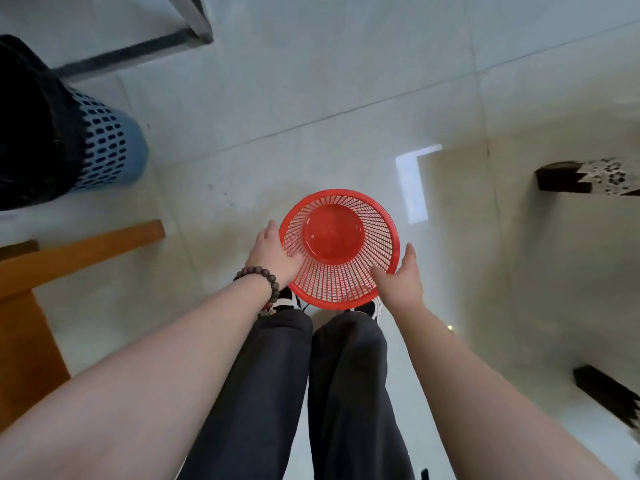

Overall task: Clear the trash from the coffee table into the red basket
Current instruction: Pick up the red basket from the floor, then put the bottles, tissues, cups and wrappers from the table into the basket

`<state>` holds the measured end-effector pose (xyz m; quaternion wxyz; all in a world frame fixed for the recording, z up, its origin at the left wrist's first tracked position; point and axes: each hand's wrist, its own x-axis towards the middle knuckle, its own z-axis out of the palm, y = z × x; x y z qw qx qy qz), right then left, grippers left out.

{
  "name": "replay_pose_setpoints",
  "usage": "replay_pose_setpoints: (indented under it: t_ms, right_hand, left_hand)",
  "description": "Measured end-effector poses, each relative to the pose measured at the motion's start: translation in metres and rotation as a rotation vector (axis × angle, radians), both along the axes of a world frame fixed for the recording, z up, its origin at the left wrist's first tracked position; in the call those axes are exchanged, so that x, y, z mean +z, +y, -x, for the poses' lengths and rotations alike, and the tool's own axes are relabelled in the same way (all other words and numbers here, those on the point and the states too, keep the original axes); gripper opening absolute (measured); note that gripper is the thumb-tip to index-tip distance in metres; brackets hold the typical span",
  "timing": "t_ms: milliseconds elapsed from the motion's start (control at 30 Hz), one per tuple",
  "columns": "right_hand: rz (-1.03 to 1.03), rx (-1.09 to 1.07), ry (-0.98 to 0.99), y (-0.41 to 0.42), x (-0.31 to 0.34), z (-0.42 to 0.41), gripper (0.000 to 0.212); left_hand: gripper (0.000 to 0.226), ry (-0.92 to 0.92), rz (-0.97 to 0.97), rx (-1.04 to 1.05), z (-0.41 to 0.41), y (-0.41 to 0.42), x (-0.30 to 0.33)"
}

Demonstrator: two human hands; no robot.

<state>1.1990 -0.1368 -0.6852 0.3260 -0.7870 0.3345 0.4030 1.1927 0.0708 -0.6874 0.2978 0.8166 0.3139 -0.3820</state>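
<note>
Head view looks down at the red basket [338, 249], which you hold over the pale floor [311, 109] just past your shoes. Your left hand [273, 252] grips its left rim with the thumb inside, and your right hand [401, 278] clasps the right rim. A blue bin [107, 140] stands far left, beside a wooden bench [79, 251].

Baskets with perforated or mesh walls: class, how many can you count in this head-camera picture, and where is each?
2. The red basket is at centre, held between the left hand and right hand. A blue basket with a black liner stands upper left.
</note>
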Motion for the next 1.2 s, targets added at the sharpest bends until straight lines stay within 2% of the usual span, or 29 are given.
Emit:
replay_pose_setpoints:
  t_ms: [100, 267, 367, 533, 700, 867, 1033, 1200]
  right_hand:
    - [-0.078, -0.131, 0.032, -0.001, -0.012, -0.004, 0.066]
    - [-0.06, -0.168, -0.088, -0.007, 0.023, -0.013, 0.05]
    - [-0.055, -0.131, -0.168, -0.009, 0.073, -0.027, 0.052]
    - [-0.012, -0.093, -0.325, -0.018, 0.18, -0.051, 0.058]
    - [0.039, -0.084, -0.506, -0.026, 0.3, -0.065, 0.052]
    - [0.073, -0.185, -0.635, -0.032, 0.403, -0.054, 0.054]
    - [0.12, -0.242, -0.719, -0.048, 0.468, -0.028, 0.05]
    - [0.127, -0.285, -0.791, -0.074, 0.497, -0.007, 0.048]
  left_hand:
    - [0.05, -0.005, 0.047, 0.05, -0.006, -0.005, -0.006]
    - [0.053, -0.106, -0.096, -0.047, -0.022, -0.007, 0.035]
    - [0.059, -0.223, -0.115, -0.074, -0.031, -0.004, 0.083]
    - [0.054, -0.406, -0.088, -0.114, -0.052, -0.001, 0.186]
    - [0.056, -0.516, -0.053, -0.173, -0.073, 0.0, 0.298]
    - [0.052, -0.668, 0.03, -0.251, -0.085, -0.007, 0.401]
    - [0.048, -0.751, 0.132, -0.369, -0.084, -0.013, 0.462]
    - [0.043, -0.785, 0.196, -0.443, -0.087, -0.04, 0.491]
